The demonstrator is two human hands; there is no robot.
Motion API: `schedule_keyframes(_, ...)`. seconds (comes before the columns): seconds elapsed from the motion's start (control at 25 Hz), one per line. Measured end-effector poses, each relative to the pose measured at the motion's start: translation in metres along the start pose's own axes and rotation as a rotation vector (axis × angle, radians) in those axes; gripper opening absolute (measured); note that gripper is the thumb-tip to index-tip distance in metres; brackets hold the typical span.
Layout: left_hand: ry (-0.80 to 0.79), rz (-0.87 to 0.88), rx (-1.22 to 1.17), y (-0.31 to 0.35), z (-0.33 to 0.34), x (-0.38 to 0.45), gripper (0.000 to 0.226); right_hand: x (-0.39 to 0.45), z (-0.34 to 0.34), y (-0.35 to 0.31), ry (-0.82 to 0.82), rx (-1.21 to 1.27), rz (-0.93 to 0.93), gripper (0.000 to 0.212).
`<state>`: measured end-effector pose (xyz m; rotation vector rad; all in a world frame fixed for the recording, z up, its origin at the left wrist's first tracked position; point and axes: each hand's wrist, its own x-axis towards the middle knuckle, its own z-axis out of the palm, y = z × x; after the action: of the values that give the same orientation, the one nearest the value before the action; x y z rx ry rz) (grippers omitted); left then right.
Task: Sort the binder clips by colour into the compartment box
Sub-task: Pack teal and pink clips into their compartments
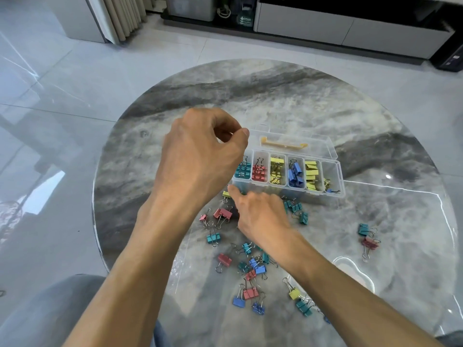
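Observation:
The clear compartment box lies open on the round table, its lid folded back. From left to right its compartments hold teal clips, red clips, yellow clips, blue clips and more yellow clips; the last holds a few mixed ones. My left hand hovers over the box's left end, thumb pressed against curled fingertips, and whatever it pinches is hidden. My right hand lies low against the box's front wall, its thumb reaching a yellow clip.
Loose red, teal, blue and yellow clips are scattered on the marble table in front of the box. A teal and a red clip lie apart at the right. Tiled floor surrounds the table, with a low cabinet behind.

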<state>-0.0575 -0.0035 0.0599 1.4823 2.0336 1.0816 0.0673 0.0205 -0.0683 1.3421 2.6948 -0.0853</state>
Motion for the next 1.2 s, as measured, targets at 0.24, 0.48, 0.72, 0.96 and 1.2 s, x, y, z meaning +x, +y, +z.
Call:
schedule_keyframes(0.24, -0.015, 0.009, -0.005, -0.001, -0.001, 0.000, 0.013, 0.017, -0.007, -0.003, -0.012, -0.197, -0.059, 0.036)
schedule_keyframes(0.48, -0.035, 0.008, -0.001, 0.002, 0.000, -0.002, 0.014, 0.002, -0.015, 0.009, -0.030, -0.167, -0.043, 0.025)
schedule_keyframes(0.72, -0.280, 0.039, 0.107, 0.002, 0.003, -0.002, 0.015, -0.040, -0.041, 0.049, 0.168, 0.509, 0.100, 0.013)
schedule_keyframes(0.96, -0.677, 0.135, -0.040, 0.003, 0.019, -0.009, 0.028, -0.060, -0.084, 0.070, 0.147, 1.432, 0.102, 0.009)
schedule_keyframes(1.2, -0.323, -0.010, -0.206, 0.011, 0.032, -0.019, 0.021, -0.056, -0.089, 0.067, 0.328, 1.657, 0.282, 0.013)
